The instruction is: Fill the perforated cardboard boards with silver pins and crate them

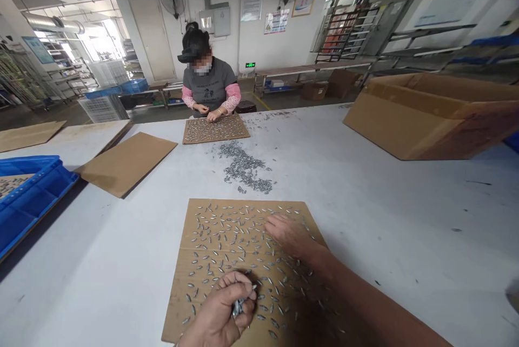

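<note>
A cardboard sheet (184, 260) lies on the white table in front of me, dotted with many small silvery, pointed metal pieces (241, 249) set apart in loose rows. Over its near part, my left hand (227, 304) is curled around a clump of the same metal pieces, one of them showing at the thumb and fingertip. My right hand (286, 231) reaches across to the sheet's upper right, palm down, fingertips at the surface among the pieces. Whether those fingertips pinch a piece is hidden. Beyond the sheet lies a loose heap of metal pieces (245, 168).
Across the table a person (211, 82) works over another piece-covered cardboard sheet (217, 129). A bare cardboard sheet (130, 163) and a blue crate (36, 190) are at left. A large open cardboard box (405, 120) stands at right on the white table (365, 217).
</note>
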Motion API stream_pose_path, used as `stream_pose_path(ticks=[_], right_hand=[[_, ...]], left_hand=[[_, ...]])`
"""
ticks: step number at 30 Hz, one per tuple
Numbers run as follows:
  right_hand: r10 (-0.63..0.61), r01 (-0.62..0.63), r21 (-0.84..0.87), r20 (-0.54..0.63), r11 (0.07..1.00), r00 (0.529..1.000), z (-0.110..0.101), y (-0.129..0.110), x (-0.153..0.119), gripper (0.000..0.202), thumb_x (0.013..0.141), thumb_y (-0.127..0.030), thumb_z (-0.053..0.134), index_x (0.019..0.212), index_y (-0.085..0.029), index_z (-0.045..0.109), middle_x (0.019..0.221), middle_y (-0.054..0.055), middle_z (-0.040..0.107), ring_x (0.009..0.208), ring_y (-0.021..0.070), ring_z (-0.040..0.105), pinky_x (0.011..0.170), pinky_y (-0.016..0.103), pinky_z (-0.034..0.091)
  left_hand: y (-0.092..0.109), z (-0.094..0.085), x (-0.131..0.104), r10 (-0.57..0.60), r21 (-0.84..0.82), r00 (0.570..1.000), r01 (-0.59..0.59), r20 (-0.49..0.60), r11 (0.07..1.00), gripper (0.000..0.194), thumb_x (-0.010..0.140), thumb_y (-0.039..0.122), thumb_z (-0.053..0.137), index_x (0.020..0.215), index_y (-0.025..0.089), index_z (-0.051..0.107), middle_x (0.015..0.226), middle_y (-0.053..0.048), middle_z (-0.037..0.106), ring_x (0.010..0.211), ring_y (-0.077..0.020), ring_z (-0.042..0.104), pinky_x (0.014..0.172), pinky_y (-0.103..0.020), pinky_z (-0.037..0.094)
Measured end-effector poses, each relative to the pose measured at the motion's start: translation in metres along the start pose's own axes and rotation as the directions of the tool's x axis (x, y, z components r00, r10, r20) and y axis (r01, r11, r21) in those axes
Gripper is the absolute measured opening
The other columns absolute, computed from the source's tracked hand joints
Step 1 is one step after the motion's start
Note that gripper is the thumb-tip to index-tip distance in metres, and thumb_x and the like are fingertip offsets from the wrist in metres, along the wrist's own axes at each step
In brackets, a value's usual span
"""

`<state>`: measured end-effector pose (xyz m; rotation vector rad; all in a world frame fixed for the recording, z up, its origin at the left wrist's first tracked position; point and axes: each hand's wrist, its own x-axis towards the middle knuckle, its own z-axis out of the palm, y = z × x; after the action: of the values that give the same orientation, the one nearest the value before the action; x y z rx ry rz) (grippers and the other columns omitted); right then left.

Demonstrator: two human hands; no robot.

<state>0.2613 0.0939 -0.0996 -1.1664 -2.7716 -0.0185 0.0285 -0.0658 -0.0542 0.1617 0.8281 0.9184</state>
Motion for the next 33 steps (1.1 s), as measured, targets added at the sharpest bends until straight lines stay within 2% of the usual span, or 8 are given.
stream_pose_path(ticks=[7,14,17,21,24,27,29,33], right_hand=[[0.122,-0.134,0.123,0.097,0.983,0.988,-0.002,-0.003,-0.007,0.027,0.101,-0.019,0.040,0.094,-0.021,0.066,0.097,0.010,0.070,0.087,0.0221,0.062,0.078,0.033,0.046],[0.277,-0.300,0.281,0.118,0.912,0.954,-0.023,-0.007,-0.001,0.019,0.094,-0.021,0.047,0.080,-0.022,0.061,0.089,0.008,0.069,0.084,0.0212,0.062,0.076,0.032,0.045],[0.331,-0.303,0.501,0.034,0.811,0.943,-0.042,-0.032,-0.017,0.026,0.097,-0.031,0.046,0.077,-0.023,0.060,0.082,0.004,0.068,0.077,0.0194,0.061,0.071,0.031,0.044],[0.239,-0.180,0.791,0.045,0.585,0.970,-0.056,-0.085,-0.052,0.026,0.098,-0.040,0.051,0.088,-0.024,0.068,0.079,0.000,0.070,0.073,0.0167,0.063,0.069,0.028,0.046],[0.309,-0.193,0.855,0.040,0.482,0.950,-0.055,-0.110,-0.065,0.030,0.099,-0.044,0.051,0.087,-0.023,0.069,0.078,0.000,0.070,0.072,0.0159,0.063,0.069,0.027,0.046],[0.364,-0.265,0.866,0.105,0.424,0.925,-0.056,-0.114,-0.063,0.029,0.097,-0.043,0.054,0.083,-0.022,0.067,0.075,-0.001,0.068,0.070,0.0158,0.060,0.067,0.027,0.045],[0.352,-0.293,0.847,0.135,0.444,0.926,-0.059,-0.108,-0.057,0.027,0.097,-0.040,0.052,0.082,-0.022,0.065,0.076,-0.001,0.068,0.071,0.0158,0.060,0.068,0.027,0.045],[0.284,-0.251,0.755,0.089,0.605,0.955,-0.056,-0.078,-0.034,0.026,0.100,-0.035,0.044,0.081,-0.023,0.056,0.081,0.001,0.067,0.076,0.0165,0.059,0.073,0.028,0.045]], left_hand=[[0.000,0.004,0.004,-0.005,-0.002,1.000,0.005,0.022,1.000,0.037,0.055,0.020,0.097,0.071,0.015,0.064,0.069,-0.002,0.062,0.052,-0.0056,0.046,0.044,-0.016,0.020],[-0.004,0.008,0.007,-0.022,0.035,0.999,0.023,-0.037,0.999,0.038,0.053,0.020,0.098,0.069,0.016,0.064,0.069,0.000,0.062,0.053,-0.0054,0.047,0.046,-0.016,0.022],[-0.005,0.008,0.010,-0.002,0.036,0.998,0.004,-0.059,0.999,0.038,0.053,0.021,0.099,0.071,0.016,0.066,0.070,-0.001,0.063,0.053,-0.0050,0.047,0.047,-0.016,0.024],[-0.009,0.011,0.013,0.049,0.071,0.997,-0.045,-0.057,0.996,0.038,0.055,0.025,0.099,0.071,0.016,0.065,0.063,0.002,0.058,0.052,-0.0055,0.045,0.047,-0.018,0.023],[-0.013,0.017,0.015,0.080,0.099,0.994,-0.072,-0.078,0.992,0.039,0.054,0.027,0.098,0.070,0.016,0.064,0.058,0.005,0.054,0.053,-0.0064,0.046,0.050,-0.018,0.027],[-0.015,0.023,0.018,0.115,0.110,0.987,-0.102,-0.112,0.989,0.041,0.051,0.027,0.099,0.069,0.017,0.063,0.059,0.005,0.054,0.055,-0.0064,0.046,0.052,-0.018,0.031],[-0.014,0.026,0.022,0.146,0.113,0.982,-0.133,-0.118,0.985,0.043,0.052,0.029,0.099,0.069,0.017,0.062,0.059,0.006,0.054,0.054,-0.0060,0.045,0.051,-0.017,0.030],[-0.009,0.029,0.031,0.166,0.054,0.978,-0.160,-0.130,0.986,0.045,0.054,0.032,0.100,0.075,0.017,0.063,0.062,0.005,0.056,0.054,-0.0055,0.044,0.049,-0.016,0.029]])
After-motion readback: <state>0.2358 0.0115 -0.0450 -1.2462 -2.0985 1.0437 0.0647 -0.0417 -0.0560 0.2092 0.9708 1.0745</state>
